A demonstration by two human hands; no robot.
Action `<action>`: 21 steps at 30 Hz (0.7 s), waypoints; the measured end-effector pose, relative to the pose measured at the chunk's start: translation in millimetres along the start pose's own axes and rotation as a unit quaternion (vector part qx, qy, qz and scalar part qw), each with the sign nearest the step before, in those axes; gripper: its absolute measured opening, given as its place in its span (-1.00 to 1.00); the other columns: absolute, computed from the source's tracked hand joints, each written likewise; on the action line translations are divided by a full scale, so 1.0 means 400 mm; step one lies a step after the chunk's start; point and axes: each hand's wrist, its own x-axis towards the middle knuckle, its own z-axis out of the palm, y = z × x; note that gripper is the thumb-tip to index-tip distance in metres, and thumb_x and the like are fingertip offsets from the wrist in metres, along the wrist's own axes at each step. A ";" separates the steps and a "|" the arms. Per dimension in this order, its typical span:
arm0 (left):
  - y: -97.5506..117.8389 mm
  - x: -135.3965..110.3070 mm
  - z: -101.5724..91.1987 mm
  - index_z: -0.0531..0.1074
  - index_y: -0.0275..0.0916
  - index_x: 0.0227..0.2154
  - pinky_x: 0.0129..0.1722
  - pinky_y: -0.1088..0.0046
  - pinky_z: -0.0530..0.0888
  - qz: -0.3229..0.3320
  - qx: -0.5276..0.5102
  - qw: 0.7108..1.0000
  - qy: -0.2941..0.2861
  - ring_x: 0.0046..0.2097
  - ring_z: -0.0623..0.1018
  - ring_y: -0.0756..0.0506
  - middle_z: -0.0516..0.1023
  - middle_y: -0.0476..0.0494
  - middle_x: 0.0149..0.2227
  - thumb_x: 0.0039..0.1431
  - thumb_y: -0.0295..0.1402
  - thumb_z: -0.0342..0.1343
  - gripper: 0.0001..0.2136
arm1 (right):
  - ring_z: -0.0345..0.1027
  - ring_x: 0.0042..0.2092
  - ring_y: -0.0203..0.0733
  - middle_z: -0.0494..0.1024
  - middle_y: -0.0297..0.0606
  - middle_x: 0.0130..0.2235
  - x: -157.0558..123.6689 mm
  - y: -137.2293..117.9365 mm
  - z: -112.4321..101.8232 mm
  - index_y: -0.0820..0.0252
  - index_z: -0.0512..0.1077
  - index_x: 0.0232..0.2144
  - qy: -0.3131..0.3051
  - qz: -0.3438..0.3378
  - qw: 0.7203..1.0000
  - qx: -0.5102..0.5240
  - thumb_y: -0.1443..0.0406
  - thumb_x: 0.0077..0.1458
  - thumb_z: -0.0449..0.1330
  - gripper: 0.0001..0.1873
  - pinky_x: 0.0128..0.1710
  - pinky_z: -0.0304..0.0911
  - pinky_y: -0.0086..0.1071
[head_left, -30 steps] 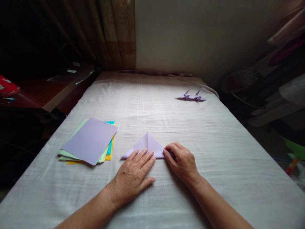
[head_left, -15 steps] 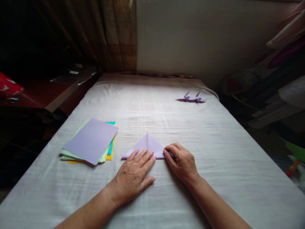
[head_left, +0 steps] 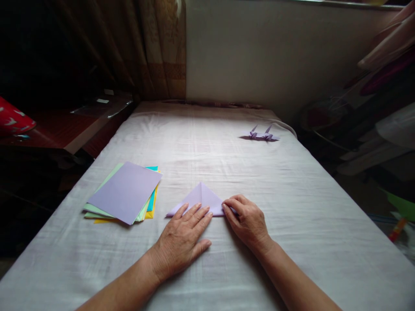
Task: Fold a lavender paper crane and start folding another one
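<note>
- Pressing flat: left hand (head_left: 183, 237), fingers slightly spread on folded lilac paper (head_left: 210, 198) upon white cloth (head_left: 194, 155), apparently steadying it.
- Right hand (head_left: 249, 221): thumb and forefinger pinched on the paper's right corner, likely for control.
- Paper stack (head_left: 126, 192): left, presumably for reach.
- Folded lilac figures (head_left: 268, 137): far right, presumably against crushing.

At 11 o'clock we see a patterned brown curtain (head_left: 165, 52), and from 12 to 1 o'clock a pale wall (head_left: 253, 56). Near 10 o'clock we find clear plastic (head_left: 113, 111) on a reddish-brown desk (head_left: 76, 128); between 9 and 10, a red object with white marks (head_left: 14, 119). We make out pink cloth (head_left: 385, 45) at 2 o'clock and something green (head_left: 402, 205) at 3.
</note>
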 end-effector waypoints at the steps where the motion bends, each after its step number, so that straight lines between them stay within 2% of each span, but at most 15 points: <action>1: 0.000 0.000 0.000 0.20 -0.22 0.25 0.29 0.18 0.09 0.000 0.000 1.000 0.002 0.29 0.28 -0.18 0.31 -0.14 0.28 0.35 -0.11 -0.06 -0.51 | 0.41 -0.30 -0.22 0.52 -0.28 -0.34 0.000 -0.001 0.000 0.11 0.50 -0.36 0.002 0.000 1.000 0.001 0.24 0.26 0.05 -0.75 -0.24 0.21 -0.40; 11: 0.001 -0.005 0.007 0.21 -0.20 0.25 0.28 0.18 0.13 -0.011 -0.023 1.000 0.014 0.28 0.29 -0.16 0.33 -0.12 0.27 0.36 -0.09 -0.07 -0.51 | 0.40 -0.31 -0.22 0.52 -0.29 -0.34 -0.002 0.002 -0.001 0.12 0.49 -0.39 0.005 -0.003 1.000 0.005 0.23 0.27 0.06 -0.75 -0.26 0.20 -0.40; 21: -0.002 -0.003 0.005 0.19 -0.21 0.26 0.29 0.16 0.10 -0.005 -0.019 1.000 -0.004 0.30 0.26 -0.18 0.28 -0.13 0.29 0.35 -0.12 -0.05 -0.50 | 0.40 -0.31 -0.23 0.52 -0.29 -0.34 -0.003 0.004 0.002 0.12 0.48 -0.39 0.006 -0.003 1.000 0.004 0.24 0.26 0.07 -0.76 -0.25 0.19 -0.41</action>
